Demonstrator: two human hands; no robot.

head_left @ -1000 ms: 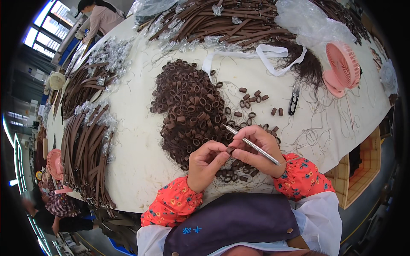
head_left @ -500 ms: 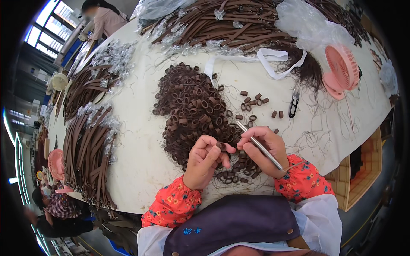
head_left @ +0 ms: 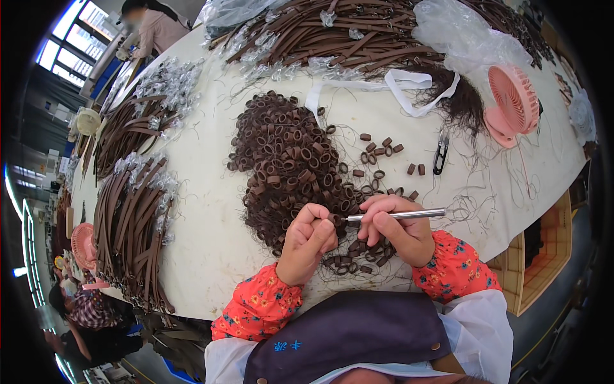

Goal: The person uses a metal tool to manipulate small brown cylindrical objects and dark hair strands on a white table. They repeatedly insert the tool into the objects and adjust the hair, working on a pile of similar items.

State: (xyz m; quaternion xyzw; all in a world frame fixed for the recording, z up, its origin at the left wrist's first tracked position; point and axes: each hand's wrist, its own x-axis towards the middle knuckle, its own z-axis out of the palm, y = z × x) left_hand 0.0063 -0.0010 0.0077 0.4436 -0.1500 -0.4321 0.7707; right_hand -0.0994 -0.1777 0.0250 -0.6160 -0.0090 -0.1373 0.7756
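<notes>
Both hands (head_left: 303, 248) (head_left: 409, 238) pinch close together, fingers (head_left: 311, 210) curled.

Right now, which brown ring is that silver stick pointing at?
The brown ring pinched in the left hand, by the thin tip of the silver stick. It is held up, while the other rings lie heaped or scattered on the table.

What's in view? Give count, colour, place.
Pen-like tool: one, silver, centre right
Held loop: one, brown, centre
Loose loops: many, brown, table centre
Straps: many, brown, far and left
Plastic wrap: several, clear, among straps
Thread snips: one, black, right of loops
Fans: two, pink, right and left
Ribbon: one, white, far
Crate: one, tan, right
Table: one, cream, centre
Co-workers: at least two, varied clothes, left
Left hand: one, bare, holding loop
Right hand: one, bare, holding tool
</notes>
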